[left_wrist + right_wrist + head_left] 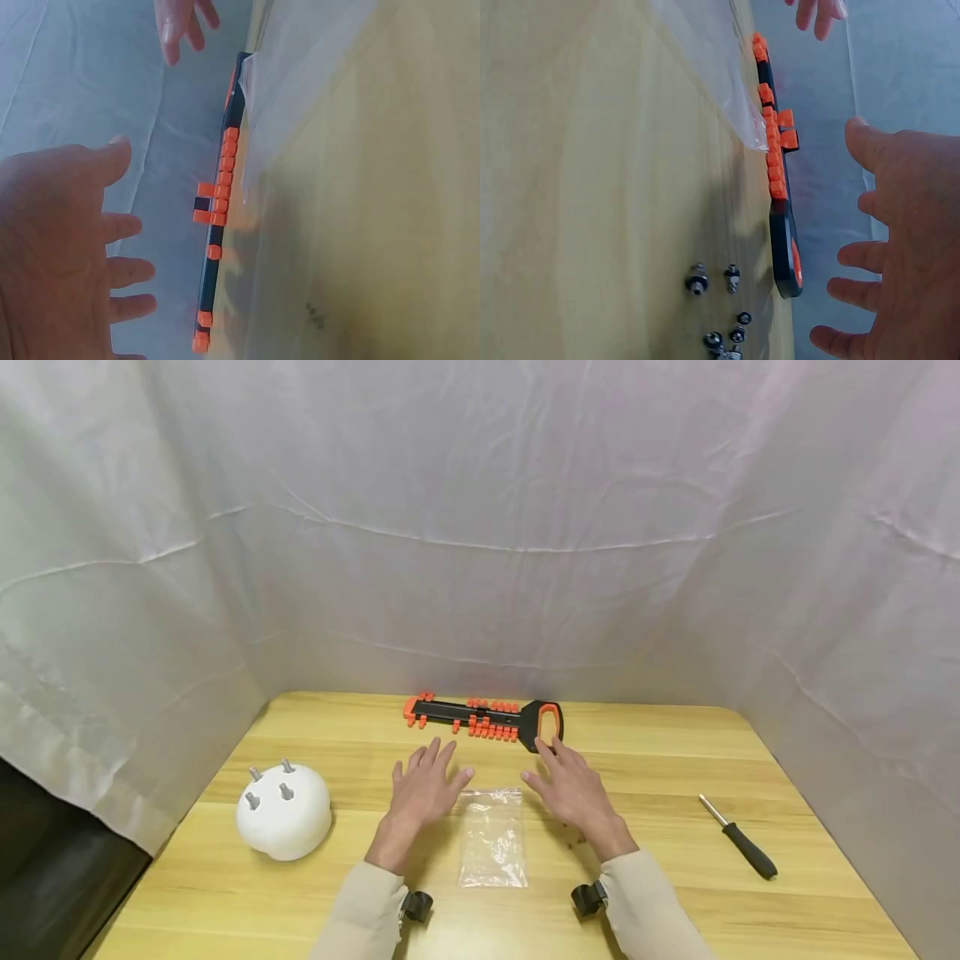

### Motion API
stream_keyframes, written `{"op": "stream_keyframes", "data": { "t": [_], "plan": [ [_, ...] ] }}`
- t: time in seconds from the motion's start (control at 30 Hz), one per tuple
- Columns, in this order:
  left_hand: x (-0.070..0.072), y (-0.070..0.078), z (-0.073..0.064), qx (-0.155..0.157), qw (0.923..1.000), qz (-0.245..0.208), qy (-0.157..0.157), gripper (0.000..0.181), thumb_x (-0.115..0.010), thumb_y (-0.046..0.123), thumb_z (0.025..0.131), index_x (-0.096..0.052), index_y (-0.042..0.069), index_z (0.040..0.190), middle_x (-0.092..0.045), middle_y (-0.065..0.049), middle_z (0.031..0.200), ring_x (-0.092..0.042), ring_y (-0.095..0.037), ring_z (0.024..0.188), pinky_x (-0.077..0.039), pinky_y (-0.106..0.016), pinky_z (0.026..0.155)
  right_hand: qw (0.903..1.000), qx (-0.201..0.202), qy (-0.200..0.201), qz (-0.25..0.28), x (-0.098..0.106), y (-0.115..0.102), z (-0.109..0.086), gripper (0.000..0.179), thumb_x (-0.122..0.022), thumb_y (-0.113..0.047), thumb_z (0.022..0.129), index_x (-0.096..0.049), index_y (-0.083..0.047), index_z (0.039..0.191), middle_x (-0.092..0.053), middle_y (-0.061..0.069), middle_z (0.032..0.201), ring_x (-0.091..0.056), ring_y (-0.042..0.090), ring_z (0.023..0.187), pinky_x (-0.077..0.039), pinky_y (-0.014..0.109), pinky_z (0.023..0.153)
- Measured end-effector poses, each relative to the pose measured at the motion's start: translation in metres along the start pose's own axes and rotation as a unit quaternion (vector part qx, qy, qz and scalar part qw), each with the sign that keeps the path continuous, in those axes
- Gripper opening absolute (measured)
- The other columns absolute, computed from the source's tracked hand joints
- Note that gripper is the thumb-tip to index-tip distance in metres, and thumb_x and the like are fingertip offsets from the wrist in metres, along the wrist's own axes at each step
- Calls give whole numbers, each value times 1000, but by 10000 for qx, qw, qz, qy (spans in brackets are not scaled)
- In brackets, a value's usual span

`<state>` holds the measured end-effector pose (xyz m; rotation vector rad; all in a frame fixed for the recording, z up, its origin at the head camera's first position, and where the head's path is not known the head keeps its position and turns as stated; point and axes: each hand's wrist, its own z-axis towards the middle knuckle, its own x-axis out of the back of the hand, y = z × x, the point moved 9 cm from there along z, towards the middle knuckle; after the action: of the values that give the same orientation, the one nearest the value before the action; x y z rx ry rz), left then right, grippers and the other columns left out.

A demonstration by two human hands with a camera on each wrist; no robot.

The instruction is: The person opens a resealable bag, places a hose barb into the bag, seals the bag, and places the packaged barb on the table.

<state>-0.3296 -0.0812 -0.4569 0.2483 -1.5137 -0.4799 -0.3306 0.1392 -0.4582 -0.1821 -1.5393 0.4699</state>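
My left hand (423, 792), its fingers spread and holding nothing, hovers over the table left of a clear plastic zip bag (492, 843). On the bag's other side my right hand (576, 793) also has its fingers extended, with nothing in them. The bag lies flat on the wood between the two forearms. Beyond the fingertips lies a black rail with orange clips (495, 718), its loop handle at the right end. In the right wrist view, several small metal fittings with dark rings (697, 280) rest on the table, mostly hidden by my right hand in the head view.
A white rounded body with several metal posts on top (285, 814) stands at the left. A screwdriver with a black handle (750, 850) lies at the right. Pale cloth (480, 568) hangs around the wooden table (645, 910). Each wrist wears a black camera mount (417, 906).
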Motion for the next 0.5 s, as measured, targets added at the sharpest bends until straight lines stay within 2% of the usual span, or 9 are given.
{"op": "stream_keyframes", "data": {
  "t": [0.27, 0.5],
  "plan": [
    [-8, 7, -8, 8, 9998, 27, -215, 64, -42, 57, 97, -37, 20, 149, -35, -11, 156, -34, -36, 141, -18, -67, 113, 9996, 113, -207, 173, -9, -1, -3, 66, -45, -53, 97, -26, -24, 154, -25, 13, 160, -30, 42, 142, -27, 68, 110],
    [-14, 10, -18, 6, 9991, 113, -402, 60, -47, 54, 96, -45, 17, 143, -46, -13, 145, -41, -36, 134, -31, -65, 105, 9990, 252, -347, 153, -18, -4, -6, 63, -50, -54, 95, -38, -23, 149, -40, 13, 153, -38, 38, 138, -28, 63, 112]
  ]
}}
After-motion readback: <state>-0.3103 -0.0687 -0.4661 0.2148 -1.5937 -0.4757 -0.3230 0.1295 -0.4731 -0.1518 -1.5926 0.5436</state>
